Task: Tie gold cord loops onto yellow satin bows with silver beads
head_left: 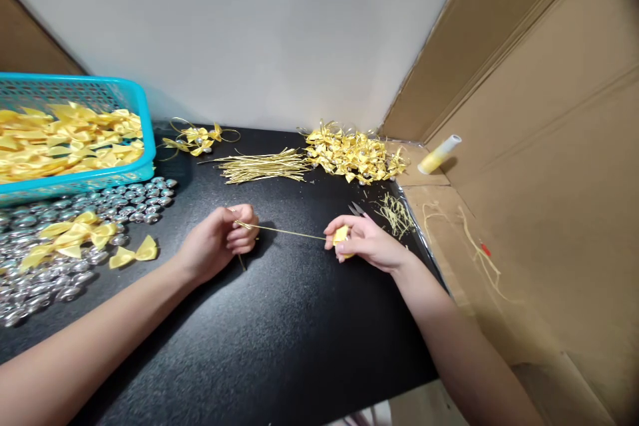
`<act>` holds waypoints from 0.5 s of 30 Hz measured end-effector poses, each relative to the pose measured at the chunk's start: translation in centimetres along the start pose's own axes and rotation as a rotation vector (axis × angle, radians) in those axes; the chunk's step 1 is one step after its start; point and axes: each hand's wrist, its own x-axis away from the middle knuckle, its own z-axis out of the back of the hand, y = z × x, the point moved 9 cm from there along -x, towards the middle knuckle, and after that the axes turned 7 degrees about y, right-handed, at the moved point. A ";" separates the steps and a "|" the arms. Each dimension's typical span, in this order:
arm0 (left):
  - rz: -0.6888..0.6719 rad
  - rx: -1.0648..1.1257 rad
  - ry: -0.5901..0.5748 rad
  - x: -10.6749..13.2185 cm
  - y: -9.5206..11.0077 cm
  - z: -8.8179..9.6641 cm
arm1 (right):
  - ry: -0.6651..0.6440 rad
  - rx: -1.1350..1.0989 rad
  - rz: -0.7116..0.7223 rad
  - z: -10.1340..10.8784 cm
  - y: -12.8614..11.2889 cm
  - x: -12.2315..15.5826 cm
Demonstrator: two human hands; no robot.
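Scissors and trimmings lie just beyond the right hand, fingers pinching yellow ribbon; the left hand clamps gold cord between its fingers. A blue basket holds bows.

Both bare forearms reached inward, the left forearm slanting in from one side, the right forearm from the other. I saw the left hand curled loosely like a fist, its thumb against the bent index finger. The right hand faced it, well apart, fingers bent toward the thumb in a pinch, the wrist only slightly bent.
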 end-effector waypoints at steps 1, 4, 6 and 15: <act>-0.054 -0.065 0.064 -0.1 0.6 0.7 | 0.016 0.031 0.015 0.0 -0.1 0.0; -0.225 -0.317 0.267 0.1 2.4 2.5 | 0.073 0.078 0.046 0.2 -0.1 -0.1; -0.302 -0.420 0.382 0.5 3.1 3.5 | 0.108 0.091 0.047 0.3 0.0 -0.2; -1.106 -1.096 0.047 6.0 4.7 -5.5 | 0.125 0.133 0.087 -1.2 0.3 0.2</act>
